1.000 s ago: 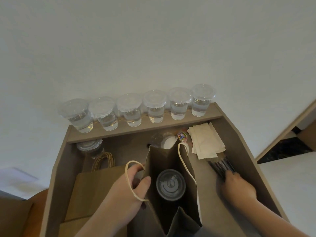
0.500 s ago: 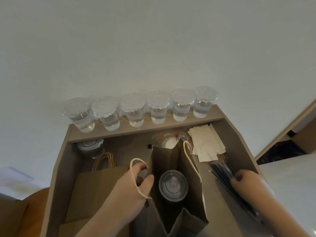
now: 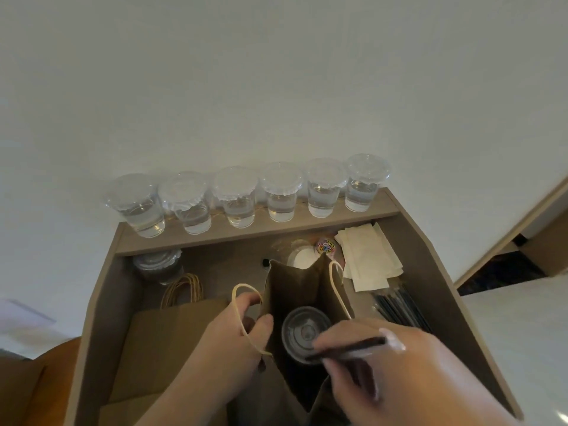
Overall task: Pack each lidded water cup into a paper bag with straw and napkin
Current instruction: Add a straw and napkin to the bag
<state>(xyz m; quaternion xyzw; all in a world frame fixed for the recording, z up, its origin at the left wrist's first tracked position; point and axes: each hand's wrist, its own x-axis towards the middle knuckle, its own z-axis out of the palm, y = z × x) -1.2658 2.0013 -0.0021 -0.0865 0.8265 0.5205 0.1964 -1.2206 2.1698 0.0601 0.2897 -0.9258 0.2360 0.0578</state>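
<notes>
Head view: sole view, looking down into a brown walled surface [image 3: 101, 318] set against a white wall.
Left hand [image 3: 233, 342]: curled round the left wall of the paper bag [image 3: 295, 287] at its rim, thumb inside and fingers outside, holding the mouth open; cord handle [image 3: 242, 318] looped across the hand.
Right hand [image 3: 399, 373]: pinches one dark straw [image 3: 347, 348] between thumb and fingertips, lying flat across the bag mouth just above the lid.
Lidded cup [image 3: 302, 330]: upright at the bottom of the open bag, lid on; too dark down there to tell the water level.
Napkins [image 3: 368, 256]: pale stack at far right, just beyond the spare straws [image 3: 399, 305]; none visible in the bag.
Row of cups [image 3: 239, 195]: six on the back shelf [image 3: 261, 230], part filled and covered.
Straw, handling: light, thin and stiff enough to steer; probably best tipped end-down and slid in beside the cup.
Bag, handling: thin paper with soft walls, likely to fold shut or tip if released; best held at the rim or by the handles.
Cup, handling: thin clear plastic, squeezable and weighted by water; best taken round the upper wall, not by the lid, which might pop off.
Step in hand, judged: putting the straw into the bag; napkin not yet in.
</notes>
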